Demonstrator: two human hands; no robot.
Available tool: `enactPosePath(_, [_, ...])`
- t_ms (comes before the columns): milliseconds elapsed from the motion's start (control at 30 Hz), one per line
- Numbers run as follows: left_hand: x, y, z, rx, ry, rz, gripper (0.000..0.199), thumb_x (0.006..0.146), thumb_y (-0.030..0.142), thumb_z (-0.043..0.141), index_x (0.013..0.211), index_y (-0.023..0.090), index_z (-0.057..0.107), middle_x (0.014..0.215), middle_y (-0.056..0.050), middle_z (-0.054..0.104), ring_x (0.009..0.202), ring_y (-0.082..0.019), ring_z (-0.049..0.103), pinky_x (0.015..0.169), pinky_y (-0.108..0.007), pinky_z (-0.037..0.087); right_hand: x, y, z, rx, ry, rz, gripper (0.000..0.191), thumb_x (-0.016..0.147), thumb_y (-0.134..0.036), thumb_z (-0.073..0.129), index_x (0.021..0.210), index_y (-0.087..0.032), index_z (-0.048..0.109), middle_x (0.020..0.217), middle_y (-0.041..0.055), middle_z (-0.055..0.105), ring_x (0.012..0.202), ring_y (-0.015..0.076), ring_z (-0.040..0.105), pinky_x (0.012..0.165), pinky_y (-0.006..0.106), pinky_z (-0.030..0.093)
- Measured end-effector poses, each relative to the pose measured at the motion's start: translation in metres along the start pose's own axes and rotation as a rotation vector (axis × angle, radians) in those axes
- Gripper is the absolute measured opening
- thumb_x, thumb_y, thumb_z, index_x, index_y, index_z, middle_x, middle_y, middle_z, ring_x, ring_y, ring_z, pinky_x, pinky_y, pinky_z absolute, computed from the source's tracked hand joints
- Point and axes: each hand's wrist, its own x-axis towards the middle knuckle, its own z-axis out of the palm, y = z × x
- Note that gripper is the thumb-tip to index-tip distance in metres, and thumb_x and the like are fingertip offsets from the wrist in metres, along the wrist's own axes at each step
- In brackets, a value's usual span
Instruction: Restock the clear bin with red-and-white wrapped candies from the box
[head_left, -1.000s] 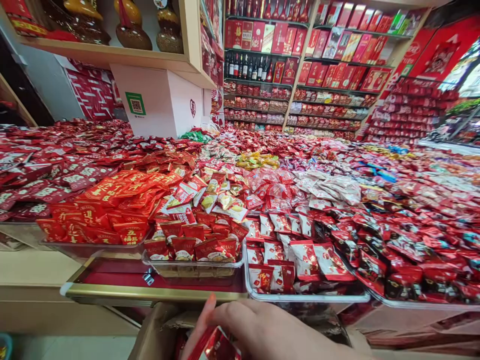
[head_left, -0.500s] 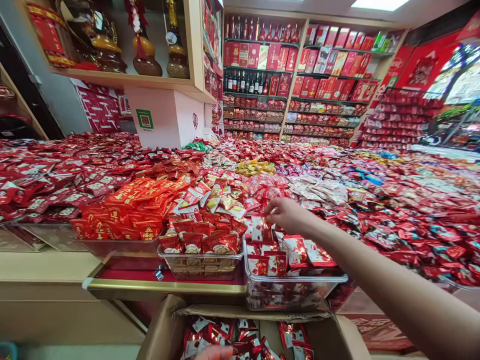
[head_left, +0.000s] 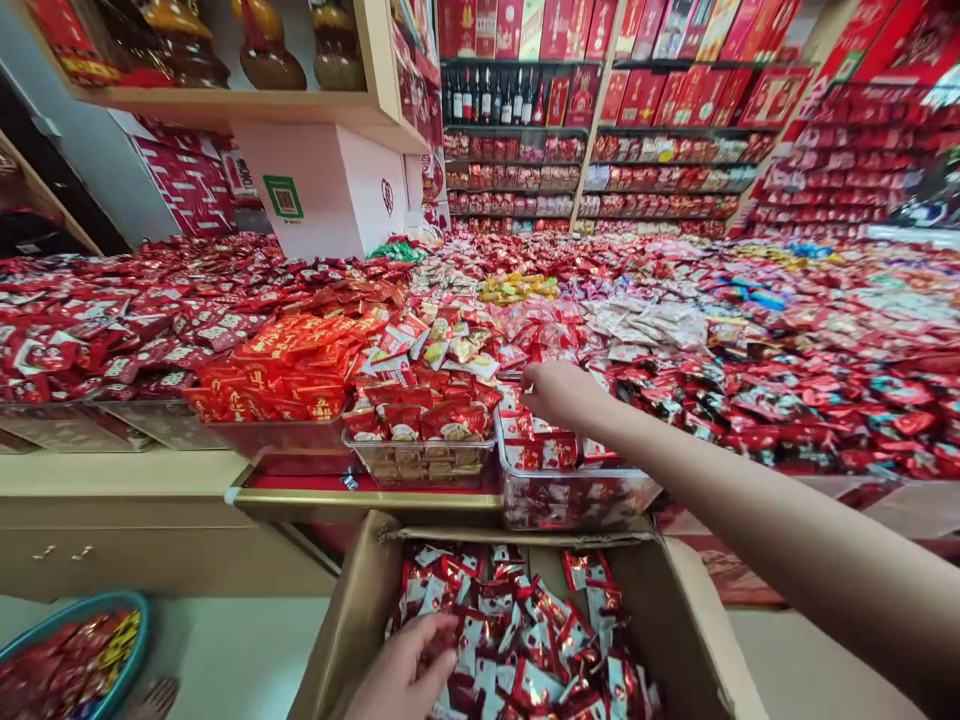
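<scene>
The gold-edged red counter (head_left: pixel 375 498) bears a clear bin (head_left: pixel 424 463) and 1 small silvery scrap (head_left: pixel 349 481).

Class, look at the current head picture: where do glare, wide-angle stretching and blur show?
Head view: bright glints on the shiny packets in the cardboard box; head view: the right forearm looks stretched toward the frame edge; head view: the red display rack at upper right looks soft and smeared.
</scene>
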Motion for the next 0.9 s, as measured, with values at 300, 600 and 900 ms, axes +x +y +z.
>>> enactPosePath(300, [0.045, 0.0, 0.011, 0.168, 0.052, 0.104, 0.025, 0.07, 0.02, 0.048, 0.091, 0.018, 0.061, 0.098, -0.009, 0.06, 0.097, -0.023, 0.05, 0.09, -0.036, 0.031, -0.155, -0.009, 0.072, 0.849, -0.47, -0.123, 0.011, 0.063, -0.012, 0.05, 0.06, -0.019, 0.059, 0.051, -0.0036, 0.054, 0.048, 0.0092, 0.043, 0.046, 0.021, 0.031])
enactPosePath(600, [0.082, 0.02, 0.033, -0.238, -0.075, -0.182, 0.03, 0.073, 0.027, 0.044, 0.1, 0.014, 0.05, 0.093, -0.01, 0.062, 0.07, -0.017, 0.061, 0.055, -0.026, 0.045, -0.123, -0.022, 0.224, 1.349, -0.363, 0.811, 0.025, 0.062, -0.035, 0.056, 0.049, -0.018, 0.044, 0.041, -0.0047, 0.044, 0.033, 0.0046, 0.027, 0.035, 0.018, 0.016])
enactPosePath(900, [0.047, 0.028, 0.038, -0.559, -0.065, -0.14, 0.045, 0.068, 0.03, 0.058, 0.108, 0.018, 0.041, 0.087, -0.004, 0.063, 0.072, -0.014, 0.059, 0.058, -0.023, 0.045, -0.167, -0.022, 0.202, 1.647, -0.421, 0.736, 0.027, 0.056, -0.036, 0.066, 0.066, -0.017, 0.048, 0.042, -0.0098, 0.038, 0.033, 0.0023, 0.026, 0.033, 0.015, 0.009])
